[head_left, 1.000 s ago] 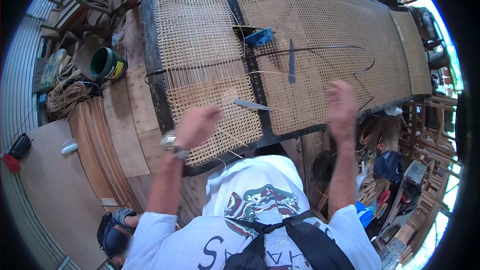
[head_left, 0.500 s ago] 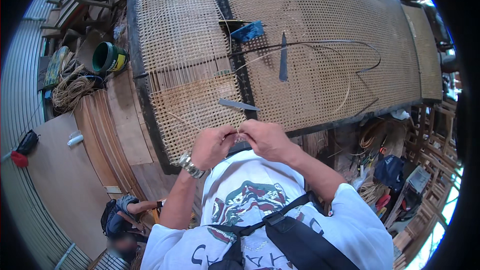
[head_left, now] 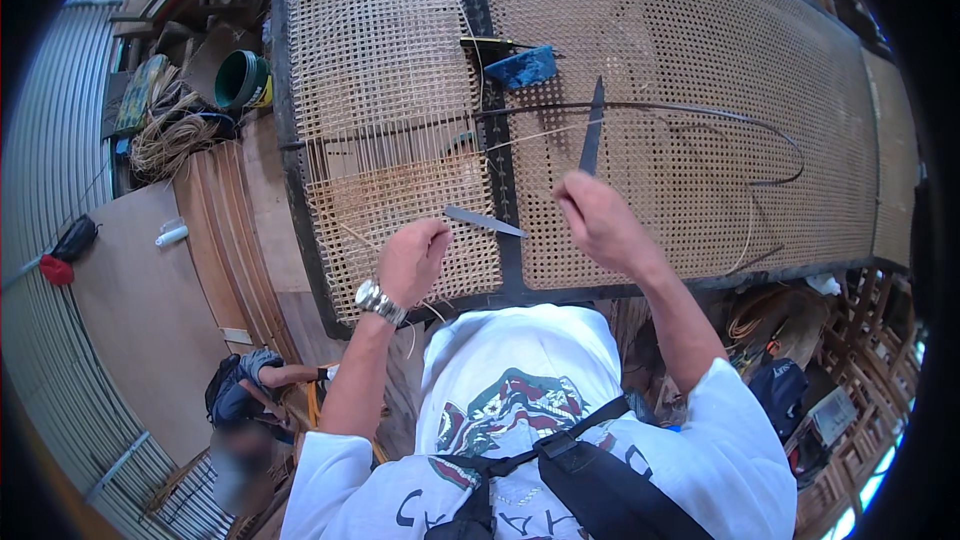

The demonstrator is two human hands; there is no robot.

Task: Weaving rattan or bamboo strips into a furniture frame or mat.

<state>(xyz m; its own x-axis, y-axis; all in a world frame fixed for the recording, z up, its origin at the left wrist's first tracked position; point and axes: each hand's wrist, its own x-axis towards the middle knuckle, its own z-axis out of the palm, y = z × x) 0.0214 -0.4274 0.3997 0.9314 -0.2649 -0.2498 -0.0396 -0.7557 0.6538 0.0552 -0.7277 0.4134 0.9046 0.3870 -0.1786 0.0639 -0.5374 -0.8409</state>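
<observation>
My left hand (head_left: 412, 265), with a metal watch (head_left: 380, 302) at its wrist, is closed over the near part of the woven cane panel (head_left: 375, 60). Thin pale cane strands (head_left: 436, 308) show just below it, and it seems to pinch one. My right hand (head_left: 605, 225) is closed above the larger cane panel (head_left: 690, 50), its fingers slightly blurred; what they hold is hidden. Just beyond its knuckles lies a dark blade (head_left: 594, 130). Between my hands, a second grey blade (head_left: 484, 221) lies across the dark frame bar (head_left: 490, 120).
A blue block-like thing (head_left: 522, 67) and a long dark strip (head_left: 720, 116) lie on the panels. At left are a green bucket (head_left: 240, 80), coiled cane (head_left: 178, 140) and a plywood sheet (head_left: 145, 310). A person (head_left: 240, 390) crouches at lower left. Tools and bags (head_left: 778, 385) lie at right.
My hands, together at the panel's near edge before, have moved apart. The right went up and right, towards the dark blade; the left shifted slightly up. The whole view has shifted slightly.
</observation>
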